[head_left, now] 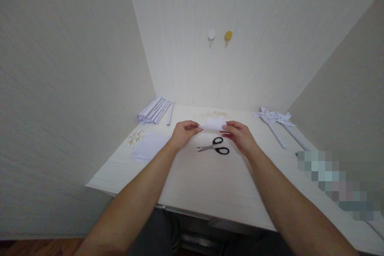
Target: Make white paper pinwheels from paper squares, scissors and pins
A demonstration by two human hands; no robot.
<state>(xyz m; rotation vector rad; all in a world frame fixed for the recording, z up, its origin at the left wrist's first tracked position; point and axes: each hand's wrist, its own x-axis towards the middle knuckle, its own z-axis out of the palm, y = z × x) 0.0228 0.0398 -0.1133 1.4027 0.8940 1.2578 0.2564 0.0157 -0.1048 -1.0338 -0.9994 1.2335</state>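
A small white piece of paper (pixel 213 124) is stretched between my two hands, just above the table. My left hand (pixel 186 133) pinches its left end between thumb and fingers. At the other end, my right hand (pixel 239 135) grips the paper's right edge the same way. The paper's upper edge looks uneven. Below it on the table lie scissors (pixel 213 147) with black handles, blades apart and pointing left; neither hand touches them.
Rolled paper tubes (pixel 154 110) are piled at the back left. Nearer are small gold-and-white bits (pixel 136 137) and paper sheets (pixel 150 145). Paper pinwheel-like shapes on sticks (pixel 274 122) lie at the right. Two hooks (pixel 228 36) are on the back wall; a blurred patch covers the right edge.
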